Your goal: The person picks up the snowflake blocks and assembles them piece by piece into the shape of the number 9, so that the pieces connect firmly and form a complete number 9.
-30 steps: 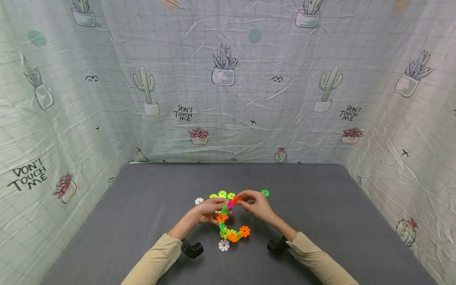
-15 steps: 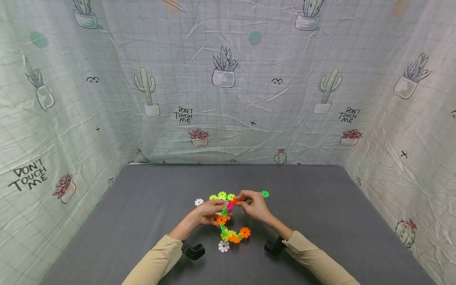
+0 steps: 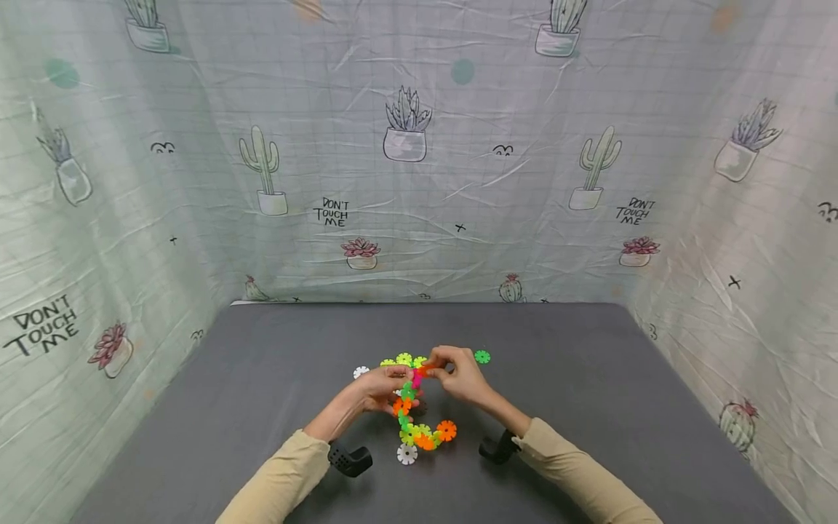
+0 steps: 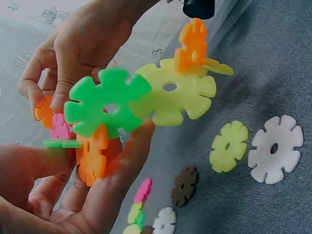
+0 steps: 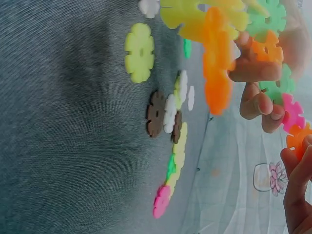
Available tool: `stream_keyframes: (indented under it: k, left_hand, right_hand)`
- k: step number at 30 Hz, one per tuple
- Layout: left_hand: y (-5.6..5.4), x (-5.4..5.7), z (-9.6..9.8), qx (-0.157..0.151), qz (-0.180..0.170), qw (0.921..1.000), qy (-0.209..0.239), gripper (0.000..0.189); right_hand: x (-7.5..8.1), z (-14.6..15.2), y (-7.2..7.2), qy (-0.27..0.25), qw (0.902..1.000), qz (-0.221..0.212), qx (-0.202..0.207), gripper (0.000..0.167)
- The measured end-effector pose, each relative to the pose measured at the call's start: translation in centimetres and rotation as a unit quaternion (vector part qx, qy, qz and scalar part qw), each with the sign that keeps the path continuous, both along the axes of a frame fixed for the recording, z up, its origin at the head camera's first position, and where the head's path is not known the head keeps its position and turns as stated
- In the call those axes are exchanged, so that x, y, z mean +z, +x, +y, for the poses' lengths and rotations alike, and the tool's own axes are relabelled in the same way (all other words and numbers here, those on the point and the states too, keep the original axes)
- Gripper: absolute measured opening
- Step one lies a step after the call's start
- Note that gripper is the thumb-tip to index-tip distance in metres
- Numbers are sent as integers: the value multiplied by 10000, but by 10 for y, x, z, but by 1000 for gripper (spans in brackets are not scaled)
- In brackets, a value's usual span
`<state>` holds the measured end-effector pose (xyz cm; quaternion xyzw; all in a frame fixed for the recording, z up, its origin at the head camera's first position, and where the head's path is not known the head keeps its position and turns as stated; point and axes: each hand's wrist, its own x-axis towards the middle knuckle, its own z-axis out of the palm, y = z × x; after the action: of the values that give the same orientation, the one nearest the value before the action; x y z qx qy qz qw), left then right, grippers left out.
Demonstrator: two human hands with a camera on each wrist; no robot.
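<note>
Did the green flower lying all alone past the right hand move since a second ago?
No. The whole head picture slid a tiny bit, but the green flower keeps its place below the round cactus printed on the curtain.

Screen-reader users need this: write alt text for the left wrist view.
The left hand grips a colorful chain of notched discs while the right hand pinches an orange disc against the chain's pink disc. A yellow disc, a white disc and a brown disc lie on the gray surface, with more discs at the bottom edge.
</note>
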<state>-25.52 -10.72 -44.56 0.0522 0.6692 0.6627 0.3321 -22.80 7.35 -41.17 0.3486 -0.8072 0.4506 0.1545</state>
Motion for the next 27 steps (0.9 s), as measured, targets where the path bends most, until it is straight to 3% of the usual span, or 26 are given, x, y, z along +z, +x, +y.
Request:
stream_keyframes:
  k: [7,13,19,23,27]
  left_hand:
    - [1,1,-1,-84,133,9999,-43,14]
    - [2,4,0,-15,488,9981,-374,18]
    - [-1,11,-1,-172,334,9988,-306,18]
    - [-4,13,-3,-489,219,9981,-295,32]
    - [-5,12,-5,-727,152,9967,-314,43]
  right_hand:
    - [-2,-1,0,21,10000,-27,89,17]
    - [-8,1,-1,26,9997,-47,219,14]
    - [-8,10,-7,-21,9951,-960,246,5]
    - [0,17,-14,79,9876,-1505,450,10]
    - [6,21,-16,166,9831,-1688,686,18]
